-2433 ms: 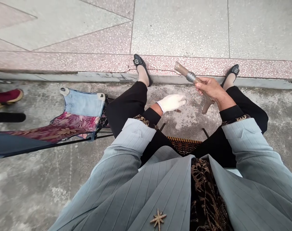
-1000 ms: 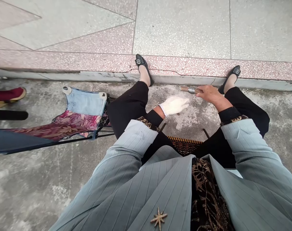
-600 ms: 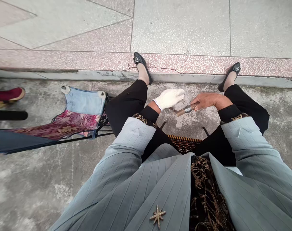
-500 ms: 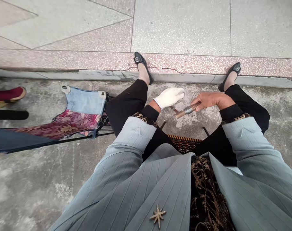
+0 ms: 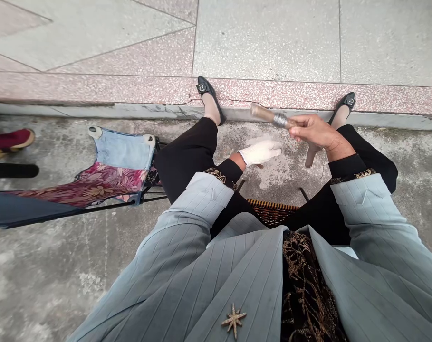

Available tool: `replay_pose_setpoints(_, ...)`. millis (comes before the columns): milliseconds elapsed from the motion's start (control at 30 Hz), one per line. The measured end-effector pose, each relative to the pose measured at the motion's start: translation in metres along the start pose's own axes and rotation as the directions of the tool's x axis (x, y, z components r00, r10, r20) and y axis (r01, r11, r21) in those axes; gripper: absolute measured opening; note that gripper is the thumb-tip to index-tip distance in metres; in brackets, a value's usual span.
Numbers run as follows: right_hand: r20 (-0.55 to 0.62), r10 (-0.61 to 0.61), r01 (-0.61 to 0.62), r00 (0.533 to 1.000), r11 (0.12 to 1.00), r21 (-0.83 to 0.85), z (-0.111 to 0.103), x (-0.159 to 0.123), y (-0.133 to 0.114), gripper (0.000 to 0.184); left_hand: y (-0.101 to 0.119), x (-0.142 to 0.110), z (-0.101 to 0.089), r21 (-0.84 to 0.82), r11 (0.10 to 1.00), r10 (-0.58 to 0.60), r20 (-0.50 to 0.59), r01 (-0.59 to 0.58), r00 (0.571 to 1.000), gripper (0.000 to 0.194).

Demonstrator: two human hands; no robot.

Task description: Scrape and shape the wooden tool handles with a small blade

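Observation:
I sit on a low woven stool [image 5: 273, 213] with my knees apart. My right hand [image 5: 313, 130] is closed round a brownish stick spool [image 5: 273, 117] wound with a band of fine silvery thread; the stick points up and to the left and is slightly blurred. My left hand [image 5: 261, 152], in a white knit glove, hangs lower between my knees with its fingers together, pointing right toward the spool. Whether a thread runs through its fingers I cannot make out.
A folding stool with a patchwork cloth seat [image 5: 109, 173] stands to my left. Another person's red shoe [image 5: 11, 140] shows at the far left. My black shoes [image 5: 205, 90] rest against a terrazzo step [image 5: 94, 88]. Rough concrete floor lies below.
My right hand has swung the spool from pointing down-left, low between my knees, back up to pointing up-left. The gloved left hand dropped slightly and shifted right.

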State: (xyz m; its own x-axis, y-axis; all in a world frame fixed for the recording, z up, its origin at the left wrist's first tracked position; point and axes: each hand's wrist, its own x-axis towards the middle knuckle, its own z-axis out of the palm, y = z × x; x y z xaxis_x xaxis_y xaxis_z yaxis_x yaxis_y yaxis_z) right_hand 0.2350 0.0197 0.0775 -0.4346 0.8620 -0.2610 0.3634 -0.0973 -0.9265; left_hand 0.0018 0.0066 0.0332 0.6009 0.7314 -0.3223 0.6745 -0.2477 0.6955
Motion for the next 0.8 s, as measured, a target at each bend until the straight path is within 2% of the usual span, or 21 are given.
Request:
replay_pose_setpoints(67,-0.212,0.062,-0.082,0.975,0.993,-0.089,0.001,0.007,0.009,0.045,0.003,-0.001,0.0,-0.018,0.999,0.031,0.148,-0.028,0.989,0.03)
replay_pose_setpoints(100,-0.279,0.08,-0.138,0.957,0.971,-0.193,0.001,0.01,0.013,0.042,0.005,-0.002,-0.001,-0.013,0.999,0.044,0.178,-0.043,0.983,0.031)
replay_pose_setpoints(167,-0.317,0.122,-0.26,0.941,0.858,-0.442,0.003,0.013,0.017,0.038,0.006,-0.002,-0.004,0.031,0.998,0.056,0.187,-0.063,0.981,0.032)
replay_pose_setpoints(200,-0.287,0.151,-0.294,0.946,0.772,-0.563,0.005,0.014,0.018,0.036,0.006,-0.002,-0.006,0.064,0.995,0.058,0.178,-0.071,0.982,0.033)
replay_pose_setpoints(267,-0.157,0.238,-0.275,0.958,0.626,-0.729,0.009,0.015,0.018,0.033,0.004,-0.001,-0.011,0.147,0.986,0.051,0.141,-0.072,0.989,0.036)
replay_pose_setpoints(333,0.009,0.338,-0.207,0.941,0.596,-0.776,0.013,0.014,0.016,0.031,0.0,-0.001,-0.018,0.23,0.972,0.03,0.11,-0.055,0.994,0.038)
replay_pose_setpoints(400,0.169,0.387,-0.146,0.907,0.662,-0.735,0.013,0.013,0.014,0.032,-0.007,0.0,-0.025,0.293,0.956,0.001,0.076,-0.023,0.997,0.039)
replay_pose_setpoints(467,0.328,0.368,-0.095,0.87,0.778,-0.621,0.011,0.011,0.011,0.035,-0.014,0.001,-0.029,0.315,0.949,-0.015,0.034,0.003,0.999,0.039)
replay_pose_setpoints(533,0.469,0.267,-0.04,0.842,0.898,-0.439,0.008,0.007,0.007,0.04,-0.019,0.003,-0.03,0.294,0.956,-0.003,0.01,0.0,1.0,0.038)
replay_pose_setpoints(600,0.505,0.124,-0.012,0.854,0.976,-0.218,0.006,0.002,0.001,0.048,-0.019,0.004,-0.026,0.243,0.97,0.01,0.021,-0.015,1.0,0.038)
replay_pose_setpoints(667,0.374,-0.004,0.008,0.927,1.0,-0.008,0.004,-0.001,-0.002,0.055,-0.016,0.004,-0.02,0.203,0.979,0.014,0.037,-0.021,0.999,0.04)
replay_pose_setpoints(733,0.121,-0.057,0.038,0.991,0.988,0.151,0.001,0.0,-0.001,0.056,-0.01,0.003,-0.014,0.18,0.983,0.016,0.067,-0.028,0.998,0.042)
replay_pose_setpoints(800,-0.095,-0.026,0.047,0.995,0.973,0.227,-0.003,0.003,0.004,0.056,-0.006,0.002,-0.011,0.166,0.985,0.021,0.114,-0.039,0.993,0.043)
